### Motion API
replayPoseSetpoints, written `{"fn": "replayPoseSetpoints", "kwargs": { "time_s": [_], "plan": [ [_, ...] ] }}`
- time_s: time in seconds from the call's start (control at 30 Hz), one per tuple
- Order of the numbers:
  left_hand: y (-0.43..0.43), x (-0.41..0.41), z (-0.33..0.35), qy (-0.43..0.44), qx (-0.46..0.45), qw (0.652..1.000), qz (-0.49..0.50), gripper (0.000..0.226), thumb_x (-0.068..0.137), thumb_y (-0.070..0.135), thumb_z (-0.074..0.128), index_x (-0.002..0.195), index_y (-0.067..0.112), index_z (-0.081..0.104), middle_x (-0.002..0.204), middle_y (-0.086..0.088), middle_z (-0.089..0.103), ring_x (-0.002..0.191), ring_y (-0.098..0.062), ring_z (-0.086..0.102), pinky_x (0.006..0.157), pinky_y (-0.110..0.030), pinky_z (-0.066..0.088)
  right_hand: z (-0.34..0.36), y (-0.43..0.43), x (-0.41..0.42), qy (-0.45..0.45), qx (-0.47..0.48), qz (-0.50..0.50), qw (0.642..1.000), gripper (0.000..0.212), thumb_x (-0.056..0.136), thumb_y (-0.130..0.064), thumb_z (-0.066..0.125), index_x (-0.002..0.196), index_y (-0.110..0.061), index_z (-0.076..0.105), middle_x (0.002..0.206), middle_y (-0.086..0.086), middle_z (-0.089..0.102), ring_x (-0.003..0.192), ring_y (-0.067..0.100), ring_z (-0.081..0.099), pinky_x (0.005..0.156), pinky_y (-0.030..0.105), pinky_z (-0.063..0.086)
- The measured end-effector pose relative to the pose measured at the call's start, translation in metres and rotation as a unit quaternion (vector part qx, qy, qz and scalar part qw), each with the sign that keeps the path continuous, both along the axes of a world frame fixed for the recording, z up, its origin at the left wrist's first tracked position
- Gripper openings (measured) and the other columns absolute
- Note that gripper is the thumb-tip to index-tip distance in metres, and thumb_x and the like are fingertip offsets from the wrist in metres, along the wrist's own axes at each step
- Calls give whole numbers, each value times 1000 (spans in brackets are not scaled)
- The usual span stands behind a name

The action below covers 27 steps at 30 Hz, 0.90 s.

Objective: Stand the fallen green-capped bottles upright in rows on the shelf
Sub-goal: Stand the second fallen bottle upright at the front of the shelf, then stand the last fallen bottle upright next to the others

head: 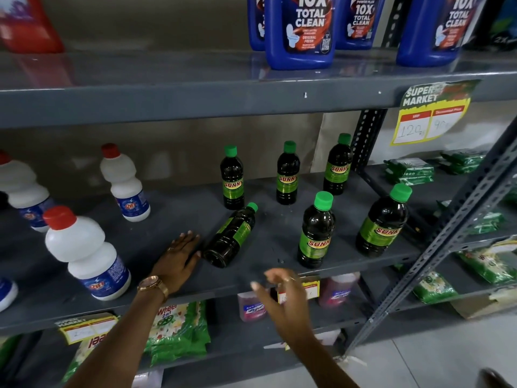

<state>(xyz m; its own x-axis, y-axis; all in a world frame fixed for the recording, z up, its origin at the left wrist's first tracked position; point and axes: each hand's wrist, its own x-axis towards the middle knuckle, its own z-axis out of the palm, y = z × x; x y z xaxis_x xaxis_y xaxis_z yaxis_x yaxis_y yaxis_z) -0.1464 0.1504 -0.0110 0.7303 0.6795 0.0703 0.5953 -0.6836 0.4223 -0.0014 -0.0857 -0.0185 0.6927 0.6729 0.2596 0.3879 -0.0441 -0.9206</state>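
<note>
One dark green-capped bottle point(230, 236) lies on its side on the grey middle shelf point(156, 228), cap pointing up and to the right. Several like bottles stand upright: three in a back row point(232, 179) point(287, 175) point(337, 166) and two in front point(316, 232) point(383, 225). My left hand point(179, 257) rests flat on the shelf, fingers spread, its thumb just beside the fallen bottle's base. My right hand point(282, 292) hovers in front of the shelf edge, fingers apart, holding nothing.
White red-capped bottles point(89, 253) point(124, 184) stand at the left of the same shelf. Blue cleaner bottles point(300, 32) fill the shelf above. Green packets point(179, 331) lie below and to the right. A slanted metal upright point(453, 228) borders the right side.
</note>
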Motion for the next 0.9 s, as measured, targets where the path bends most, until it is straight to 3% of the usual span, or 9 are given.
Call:
{"fn": "replayPoseSetpoints", "kwargs": {
  "time_s": [0.1, 0.2, 0.33, 0.4, 0.53, 0.63, 0.67, 0.77, 0.9],
  "plan": [
    [-8, -3, -2, 3, 18, 998, 67, 56, 98, 37, 35, 146, 12, 20, 158, -11, 14, 147, -23, 5, 122, -38, 8, 34, 56, 6, 31, -117, 28, 992, 70, 75, -82, 38, 88, -17, 59, 88, -2, 60, 84, 16, 59, 81, 41, 52],
    [-13, -3, 2, 15, 12, 993, 116, 62, 97, 44, 33, 147, 11, 15, 159, -11, 8, 147, -25, 2, 121, -39, 8, 73, 101, 27, 93, -327, 40, 940, 102, 58, -98, 18, 85, -9, 60, 86, 9, 68, 82, 25, 67, 82, 40, 55],
    [-14, -5, 4, 26, 11, 993, 113, 63, 97, 44, 32, 147, 11, 13, 159, -11, 7, 147, -22, 1, 122, -38, 5, 86, 133, 33, 131, -394, 66, 907, 89, 54, -91, 52, 91, -10, 59, 83, 11, 72, 72, 21, 72, 76, 34, 60],
    [-13, -5, 3, 21, 16, 993, 113, 63, 97, 44, 33, 147, 11, 14, 159, -11, 8, 147, -21, 2, 122, -37, 4, 77, 141, 33, 125, -377, 52, 916, 83, 59, -82, 60, 100, -11, 63, 87, 9, 73, 73, 21, 72, 75, 34, 60],
    [-10, -5, 0, 15, 22, 993, 116, 62, 97, 44, 34, 147, 10, 17, 159, -11, 11, 147, -21, 4, 122, -37, 4, 40, 135, 30, 99, -248, -1, 964, 69, 70, -72, 59, 106, -13, 67, 103, 8, 71, 98, 27, 66, 84, 35, 52],
    [-12, -1, -3, 10, 49, 990, 133, 60, 96, 42, 35, 145, 10, 22, 158, -11, 16, 147, -23, 9, 122, -38, 7, 22, 126, 27, 147, -63, -21, 987, 33, 77, -46, 72, 90, -19, 61, 85, -5, 69, 92, 22, 68, 68, 12, 49],
    [-12, 0, -3, 9, 57, 989, 138, 60, 96, 42, 36, 145, 10, 23, 158, -11, 18, 147, -23, 10, 122, -38, 8, 21, 127, 28, 152, -17, -27, 988, 30, 76, -37, 76, 91, -19, 58, 83, -11, 66, 88, 15, 68, 62, 4, 44],
    [-11, 0, -4, 12, 50, 989, 138, 61, 96, 44, 35, 145, 10, 22, 158, -11, 18, 147, -22, 10, 122, -39, 8, 31, 138, 35, 116, 37, -21, 992, 50, 69, -27, 83, 105, -18, 49, 86, -16, 63, 75, -9, 63, 60, 0, 41],
    [-8, -2, -7, 20, 45, 990, 134, 64, 96, 46, 34, 146, 10, 18, 159, -9, 15, 147, -21, 7, 122, -37, 5, 33, 154, 46, 60, 15, 5, 998, 64, 67, -25, 84, 113, -19, 40, 96, -6, 62, 82, -2, 60, 71, 13, 45]
  ]
}}
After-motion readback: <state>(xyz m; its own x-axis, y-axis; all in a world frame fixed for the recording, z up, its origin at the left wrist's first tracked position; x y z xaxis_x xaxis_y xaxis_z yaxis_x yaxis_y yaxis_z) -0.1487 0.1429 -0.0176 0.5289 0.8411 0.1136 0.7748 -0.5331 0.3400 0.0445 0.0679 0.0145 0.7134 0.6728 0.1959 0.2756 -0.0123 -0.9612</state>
